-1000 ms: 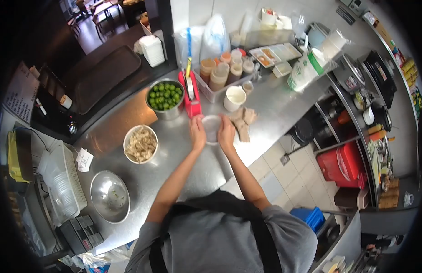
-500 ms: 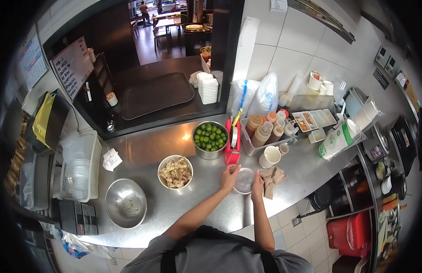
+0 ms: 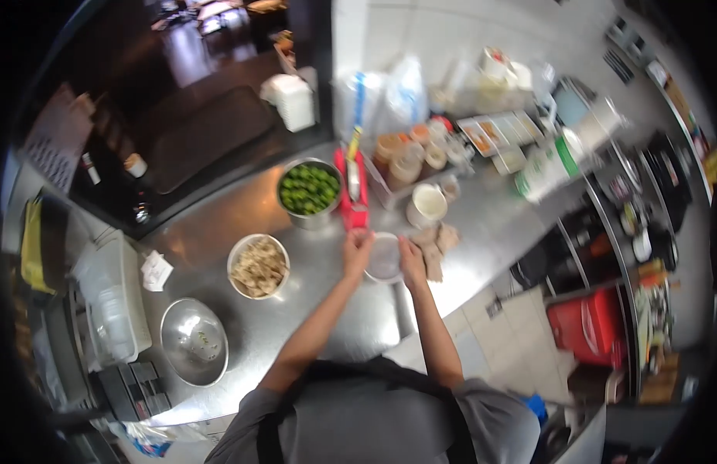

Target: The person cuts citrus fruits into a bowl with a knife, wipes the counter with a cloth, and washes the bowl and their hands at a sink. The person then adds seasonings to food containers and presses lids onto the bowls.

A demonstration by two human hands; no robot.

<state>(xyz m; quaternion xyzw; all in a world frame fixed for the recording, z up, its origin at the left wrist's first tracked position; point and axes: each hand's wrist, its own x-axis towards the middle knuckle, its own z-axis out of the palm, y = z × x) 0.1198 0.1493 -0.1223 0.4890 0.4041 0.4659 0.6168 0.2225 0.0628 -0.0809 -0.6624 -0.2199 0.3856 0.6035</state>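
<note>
The left hand (image 3: 356, 254) and the right hand (image 3: 412, 264) are at opposite sides of a translucent round lid (image 3: 384, 258) above the steel tabletop (image 3: 312, 317). Each grip is narrow, fingers bent in at the rim, holding the lid between them; whether a bowl sits beneath it cannot be told. The blur across the view suggests that the head is in motion, so the exact finger contact is hard to judge, though both hands remain paired on the rim. Just beyond the left hand is a red tape dispenser (image 3: 353, 193), with a steel pot of green limes (image 3: 310, 189) beside it. A crumpled brown cloth (image 3: 433, 249) lies near the right hand, with a white cup (image 3: 428, 205) behind it. Further left are a white bowl of pale food pieces (image 3: 259, 267) and a steel mixing bowl (image 3: 194, 342).
</note>
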